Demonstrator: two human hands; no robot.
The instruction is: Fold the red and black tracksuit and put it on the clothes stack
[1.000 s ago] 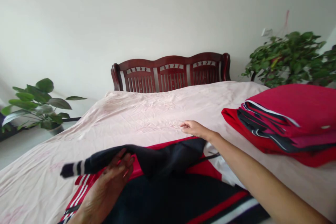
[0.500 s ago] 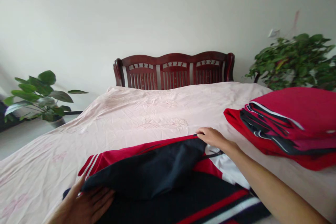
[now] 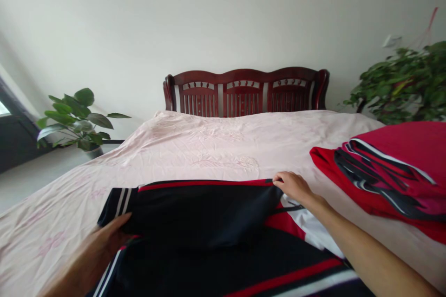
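A navy jacket point(image 3: 195, 218) with red and white stripes and a white-and-red part lies spread at the near side of the bed. At its upper right edge, my right hand point(image 3: 292, 186) is closed, pinching the end of the red-edged fold between thumb and fingers. On the left, my left hand point(image 3: 104, 241) holds the sleeve near its striped cuff point(image 3: 118, 202). Its thumb lies over the cloth, and the other fingers are partly hidden under the fabric. The sleeve lies folded across the jacket body between both hands.
A pale pink bedspread point(image 3: 202, 144) covers the bed. Folded red and dark clothes point(image 3: 393, 171) are stacked at the right. Behind stands a dark wooden headboard point(image 3: 244, 93). Leafy plants flank the bed, one at left point(image 3: 80, 120) and one at right point(image 3: 400, 83).
My left hand has turned over and closed on the cuff end. The sleeve's navy side now faces up, its top edge straighter, with the striped navy cuff showing. The view has swung slightly left.
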